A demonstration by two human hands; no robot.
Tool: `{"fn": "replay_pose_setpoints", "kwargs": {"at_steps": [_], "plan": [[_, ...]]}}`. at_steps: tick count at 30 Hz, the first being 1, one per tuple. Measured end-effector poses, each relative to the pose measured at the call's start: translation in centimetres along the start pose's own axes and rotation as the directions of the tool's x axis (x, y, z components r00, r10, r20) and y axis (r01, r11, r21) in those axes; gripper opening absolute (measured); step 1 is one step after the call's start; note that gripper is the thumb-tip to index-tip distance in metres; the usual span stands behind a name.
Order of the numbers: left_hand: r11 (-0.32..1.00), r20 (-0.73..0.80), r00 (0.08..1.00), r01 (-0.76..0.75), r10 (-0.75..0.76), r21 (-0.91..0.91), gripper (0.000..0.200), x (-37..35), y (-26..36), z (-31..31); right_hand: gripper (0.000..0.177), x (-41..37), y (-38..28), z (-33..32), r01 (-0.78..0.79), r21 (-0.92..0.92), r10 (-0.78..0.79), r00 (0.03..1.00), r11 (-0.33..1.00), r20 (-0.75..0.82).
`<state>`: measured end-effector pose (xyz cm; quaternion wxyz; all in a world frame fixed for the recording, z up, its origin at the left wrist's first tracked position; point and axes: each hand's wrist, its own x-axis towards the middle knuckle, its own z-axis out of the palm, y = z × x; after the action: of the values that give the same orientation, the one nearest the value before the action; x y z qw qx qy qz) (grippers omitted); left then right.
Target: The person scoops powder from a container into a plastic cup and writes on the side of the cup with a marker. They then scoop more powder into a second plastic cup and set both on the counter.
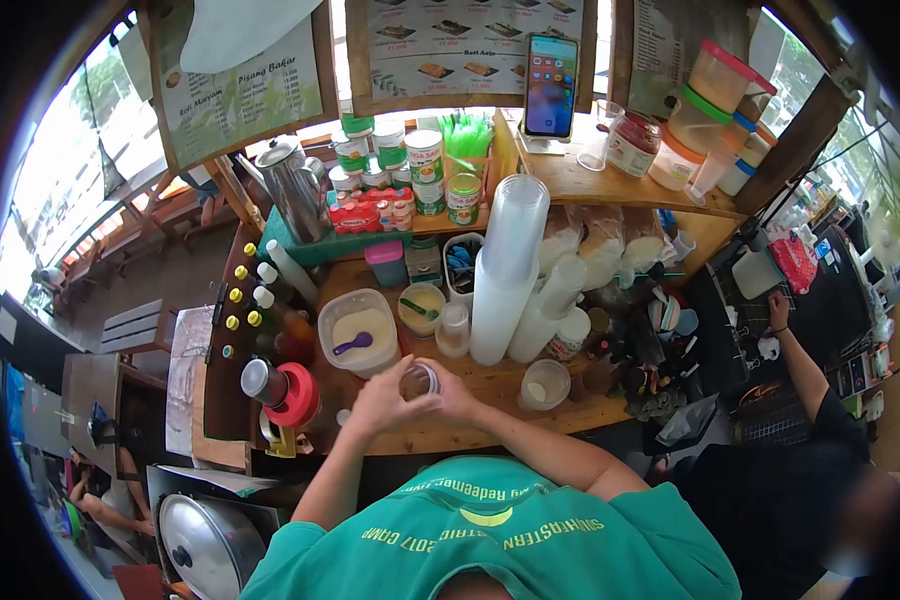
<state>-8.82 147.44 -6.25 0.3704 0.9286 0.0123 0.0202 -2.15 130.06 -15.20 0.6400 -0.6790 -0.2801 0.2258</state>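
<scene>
Both of my hands meet around a small clear round container (420,381) above the front of the wooden counter. My left hand (379,399) curves round its left side, and my right hand (458,393) holds the right side. Just beyond them is a square tub (335,330) of pale powder with a purple scoop (354,344) in it. A smaller tub (422,318) with a green spoon and a clear cup (453,330) stand behind my hands. What the held container has inside is too small to tell.
Tall stacks of plastic cups (505,290) rise right of my hands. A red-lidded jar (295,395) and bottles (282,320) stand left. A phone (551,88) is propped on the shelf. At right, a co-worker's arm (802,355) reaches over a dark worktop.
</scene>
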Motion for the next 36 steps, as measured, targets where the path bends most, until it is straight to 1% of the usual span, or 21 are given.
{"fn": "replay_pose_setpoints", "kwargs": {"at_steps": [1, 2, 4, 8, 10, 11, 13, 14, 16, 18, 19, 20, 22, 23, 24, 27, 29, 31, 33, 35, 36], "plan": [[0.999, 0.047, 0.999, -0.021, 0.02, 0.025, 0.096, -0.1, 0.2, 0.8, 0.1, -0.6, 0.2, -0.1, 0.084, -0.108, -0.086, 0.996, 0.991, -0.014], [0.999, 0.047, 0.999, -0.026, 0.025, 0.026, 0.096, 0.1, 0.7, 1.0, 0.1, -1.0, 0.2, -0.2, 0.086, -0.109, -0.089, 0.996, 0.99, -0.017], [0.996, 0.143, 0.986, 0.08, -0.085, 0.036, 0.097, 0.5, 1.8, 0.8, 0.099, -1.8, 0.4, -0.4, 0.01, -0.065, -0.011, 1.0, 0.998, -0.018], [0.989, 0.2, 0.969, 0.134, -0.144, 0.065, 0.094, 1.0, 3.5, 0.1, 0.1, -2.8, 0.0, -1.2, -0.08, -0.03, 0.08, 0.997, 0.996, -0.011], [0.988, 0.012, 0.989, 0.149, -0.15, 0.05, 0.089, 0.9, 4.1, -0.8, 0.102, -3.5, 0.2, -1.4, -0.162, -0.146, 0.151, 0.985, 0.976, -0.08], [0.99, -0.089, 0.986, 0.137, -0.14, -0.032, 0.078, 1.0, 4.2, -1.0, 0.102, -3.9, 0.9, -1.5, -0.165, -0.144, 0.154, 0.985, 0.976, -0.082], [0.99, -0.136, 0.981, 0.141, -0.137, 0.025, 0.077, 1.0, 4.3, -2.0, 0.102, -4.9, 2.4, -1.7, -0.312, -0.096, 0.303, 0.948, 0.945, -0.092], [0.986, -0.19, 0.973, 0.146, -0.129, 0.08, 0.076, 1.1, 4.7, -2.7, 0.102, -5.4, 3.1, -1.8, -0.317, -0.092, 0.309, 0.947, 0.944, -0.09], [0.983, -0.184, 0.974, 0.156, -0.136, 0.097, 0.077, 1.1, 4.6, -2.7, 0.106, -6.1, 4.6, -2.0, -0.43, -0.261, 0.395, 0.901, 0.864, -0.178], [0.968, -0.141, 0.978, 0.175, -0.151, 0.179, 0.078, 1.1, 3.6, -1.4, 0.107, -6.3, 4.5, -2.1, -0.443, -0.234, 0.41, 0.894, 0.865, -0.18], [0.954, -0.022, 0.979, 0.201, -0.201, 0.224, 0.083, 1.0, 3.2, -0.8, 0.107, -6.3, 4.5, -2.2, -0.453, -0.208, 0.42, 0.888, 0.867, -0.187], [0.953, -0.023, 0.978, 0.206, -0.207, 0.223, 0.083, 0.8, 2.0, 0.5, 0.107, -6.2, 4.0, -2.3, -0.455, -0.209, 0.423, 0.888, 0.866, -0.182], [0.931, 0.032, 0.99, 0.118, -0.137, 0.345, 0.09, -0.1, -1.0, 3.8, 0.106, -6.2, 2.6, -2.5, -0.499, -0.142, 0.469, 0.86, 0.855, -0.199], [0.914, 0.085, 0.974, 0.164, -0.209, 0.371, 0.095, -0.5, -1.6, 4.8, 0.106, -6.2, 3.0, -2.5, -0.502, -0.143, 0.473, 0.859, 0.853, -0.195], [0.913, 0.084, 0.972, 0.174, -0.219, 0.368, 0.095, -0.5, -1.6, 5.3, 0.105, -6.2, 3.9, -2.5, -0.448, -0.157, 0.407, 0.883, 0.88, -0.236], [0.913, 0.032, 0.981, 0.166, -0.191, 0.374, 0.103, -2.1, -1.5, 5.2, 0.101, -7.0, 6.8, -1.8, -0.324, -0.146, 0.267, 0.91, 0.935, -0.316], [0.913, -0.064, 0.994, 0.107, -0.089, 0.394, 0.101, -2.0, -0.5, 3.7, 0.099, -7.3, 5.9, -2.0, -0.341, -0.1, 0.298, 0.906, 0.935, -0.3], [0.947, -0.223, 0.975, 0.062, 0.01, 0.315, 0.088, -0.8, -0.7, 1.9, 0.1, -7.2, 4.2, -2.1, -0.371, -0.081, 0.337, 0.901, 0.925, -0.274], [0.955, -0.435, 0.897, 0.055, 0.081, 0.291, 0.062, 1.2, -2.6, -0.2, 0.101, -7.0, 3.2, -2.2, -0.383, -0.055, 0.354, 0.892, 0.922, -0.282], [0.906, -0.375, 0.908, 0.305, -0.184, 0.294, 0.037, 3.8, -3.2, -3.8, 0.101, -6.8, 2.9, -2.0, -0.374, -0.039, 0.348, 0.891, 0.927, -0.292], [0.839, -0.335, 0.918, 0.346, -0.211, 0.42, 0.029, 5.5, -5.1, -4.5, 0.101, -6.8, 2.8, -1.9, -0.36, -0.025, 0.335, 0.892, 0.933, -0.304]]}}
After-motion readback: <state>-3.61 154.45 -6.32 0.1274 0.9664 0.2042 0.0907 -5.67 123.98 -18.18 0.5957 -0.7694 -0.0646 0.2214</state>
